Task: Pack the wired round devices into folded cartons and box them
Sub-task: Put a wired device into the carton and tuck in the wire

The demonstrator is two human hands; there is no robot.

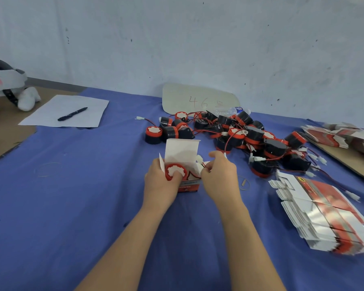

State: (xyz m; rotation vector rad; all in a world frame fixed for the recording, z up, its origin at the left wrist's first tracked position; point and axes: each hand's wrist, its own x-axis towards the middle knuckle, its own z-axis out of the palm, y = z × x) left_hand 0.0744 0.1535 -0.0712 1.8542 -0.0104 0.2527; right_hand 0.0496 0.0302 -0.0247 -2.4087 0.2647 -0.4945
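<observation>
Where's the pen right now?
In the head view, the pen lies far left on the white paper, at the back-left corner of the blue cloth, near the plush toy.

The cloth [72, 206] is blue. The piled devices [254, 132] right of centre are black with red rims, white centres. Lower right, the flat cartons [324, 215] are white, red and silver. Upper left, the pen [72, 114] is black.
</observation>
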